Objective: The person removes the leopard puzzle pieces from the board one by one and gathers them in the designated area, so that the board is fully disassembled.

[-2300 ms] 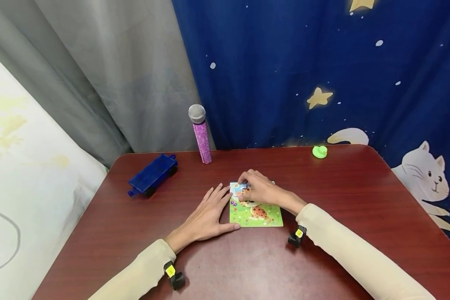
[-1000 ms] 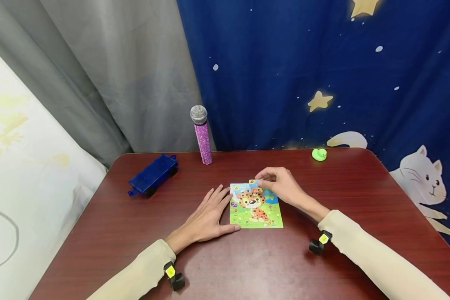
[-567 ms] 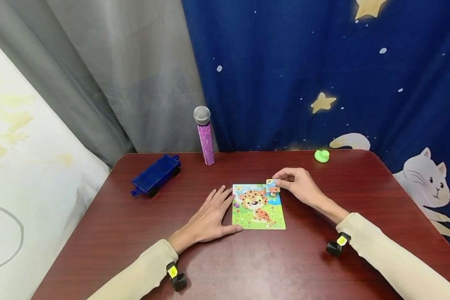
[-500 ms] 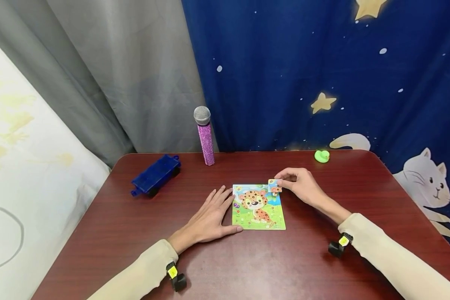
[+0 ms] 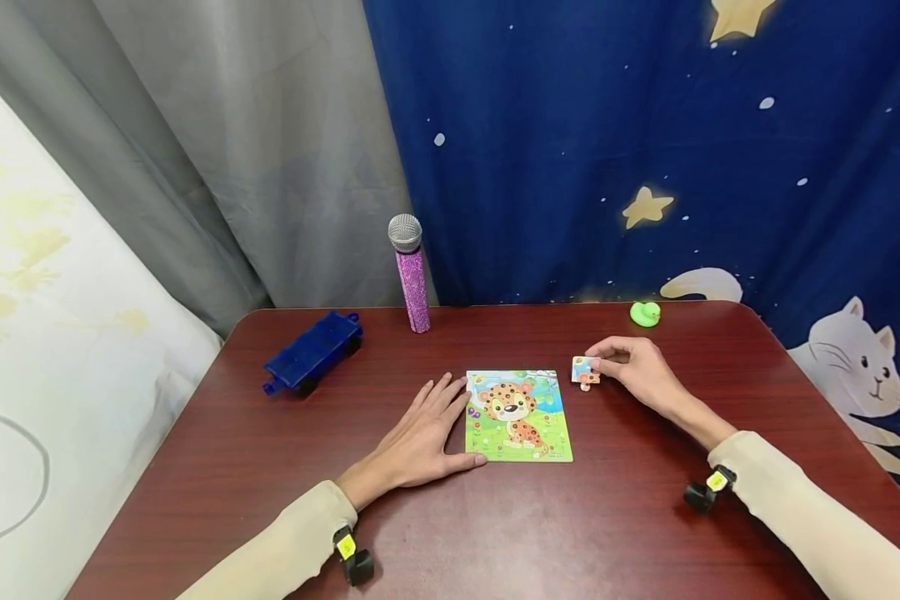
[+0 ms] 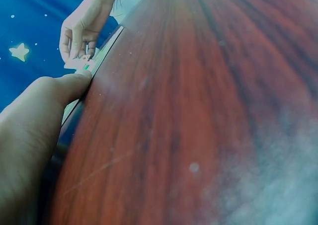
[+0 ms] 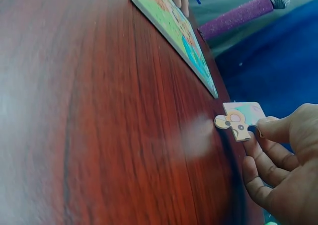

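Note:
A square puzzle board (image 5: 525,421) with a spotted leopard picture lies flat on the table. My left hand (image 5: 418,437) rests spread along its left side, the thumb touching the lower left corner and the fingers straight. To the right of the board, my right hand (image 5: 641,375) pinches a puzzle piece (image 5: 586,372) between thumb and fingers. In the right wrist view the puzzle piece (image 7: 241,119) shows a rounded tab and part of the leopard print, held apart from the board (image 7: 181,34). The left wrist view shows the left thumb on the board's edge.
A blue toy wagon (image 5: 312,352) sits at the back left of the brown table (image 5: 487,533). Near the back edge a purple glittery microphone (image 5: 412,287) stands upright. A small green rubber duck (image 5: 645,314) sits at the back right. Curtains hang behind.
From over the board's top, my right hand has moved right, lifting the puzzle piece away past the board's right edge. My left hand has stayed in place.

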Demonstrator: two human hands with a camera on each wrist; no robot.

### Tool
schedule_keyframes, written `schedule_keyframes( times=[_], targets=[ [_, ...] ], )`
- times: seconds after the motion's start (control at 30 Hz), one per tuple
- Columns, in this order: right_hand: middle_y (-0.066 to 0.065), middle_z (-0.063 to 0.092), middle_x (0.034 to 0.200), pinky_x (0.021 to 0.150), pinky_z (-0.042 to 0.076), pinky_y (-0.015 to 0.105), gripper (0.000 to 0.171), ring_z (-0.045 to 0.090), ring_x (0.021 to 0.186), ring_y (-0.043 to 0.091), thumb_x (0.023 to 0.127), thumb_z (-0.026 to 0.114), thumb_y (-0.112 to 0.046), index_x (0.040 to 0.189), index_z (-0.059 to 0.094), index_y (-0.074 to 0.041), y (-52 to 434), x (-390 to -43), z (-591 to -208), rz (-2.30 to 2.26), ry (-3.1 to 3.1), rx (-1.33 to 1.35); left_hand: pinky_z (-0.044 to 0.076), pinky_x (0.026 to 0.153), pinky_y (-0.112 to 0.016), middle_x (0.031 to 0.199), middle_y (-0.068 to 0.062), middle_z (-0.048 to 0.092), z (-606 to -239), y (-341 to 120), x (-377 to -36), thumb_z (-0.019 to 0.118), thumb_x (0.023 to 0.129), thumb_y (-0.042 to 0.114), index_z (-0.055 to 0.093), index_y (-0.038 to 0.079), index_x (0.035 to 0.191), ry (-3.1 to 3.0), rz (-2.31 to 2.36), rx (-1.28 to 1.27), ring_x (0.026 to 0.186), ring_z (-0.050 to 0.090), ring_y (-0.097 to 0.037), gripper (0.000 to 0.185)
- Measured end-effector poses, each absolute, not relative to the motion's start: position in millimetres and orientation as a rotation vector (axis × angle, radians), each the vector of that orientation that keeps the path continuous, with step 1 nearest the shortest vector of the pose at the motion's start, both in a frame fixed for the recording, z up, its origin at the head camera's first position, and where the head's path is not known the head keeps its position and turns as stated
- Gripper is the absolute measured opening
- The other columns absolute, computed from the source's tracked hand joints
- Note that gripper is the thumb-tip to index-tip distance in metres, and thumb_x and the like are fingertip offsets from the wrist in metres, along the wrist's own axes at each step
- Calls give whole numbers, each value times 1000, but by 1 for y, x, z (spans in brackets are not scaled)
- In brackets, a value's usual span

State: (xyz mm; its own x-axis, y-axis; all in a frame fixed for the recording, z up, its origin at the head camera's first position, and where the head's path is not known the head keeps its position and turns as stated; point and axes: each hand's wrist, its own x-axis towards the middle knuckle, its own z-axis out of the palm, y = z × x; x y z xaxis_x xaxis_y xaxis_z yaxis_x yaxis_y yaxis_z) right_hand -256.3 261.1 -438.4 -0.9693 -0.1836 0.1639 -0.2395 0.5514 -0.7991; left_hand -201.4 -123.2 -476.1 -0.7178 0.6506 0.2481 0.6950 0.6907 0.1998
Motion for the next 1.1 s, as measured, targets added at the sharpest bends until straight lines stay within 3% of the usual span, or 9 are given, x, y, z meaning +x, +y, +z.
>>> schedule_keyframes(
  times=[0.17, 0.43, 0.77, 1.1],
  targets=[
    [10, 75, 105, 72, 52, 20, 16, 70, 86, 18, 94, 73, -14, 109, 76, -11, 270, -260, -441, 1392, -2727, 372, 15, 123, -55, 164, -13, 27, -477, -123, -202, 46, 88, 80, 39, 4, 155, -2746, -419, -1093, 153, 18, -35, 102],
    [1, 75, 97, 71, 49, 23, 12, 67, 82, 16, 95, 72, -15, 106, 77, -16, 271, -267, -452, 1115, -2777, 397, 15, 123, -55, 164, -13, 27, -477, -124, -201, 46, 89, 80, 39, 4, 155, -2745, -415, -1091, 153, 18, -34, 101],
    [3, 74, 104, 73, 49, 26, 12, 65, 83, 17, 96, 70, -13, 106, 76, -14, 269, -269, -457, 1047, -2783, 440, 14, 123, -56, 165, -13, 25, -477, -124, -201, 45, 89, 80, 37, 4, 156, -2760, -426, -1101, 154, 17, -35, 101],
    [3, 70, 101, 70, 46, 27, 10, 60, 79, 18, 95, 71, -10, 104, 76, -12, 267, -270, -458, 988, -2773, 472, 14, 123, -55, 165, -12, 25, -477, -124, -201, 45, 89, 80, 36, 5, 156, -2765, -423, -1097, 154, 16, -34, 101]
  ],
)
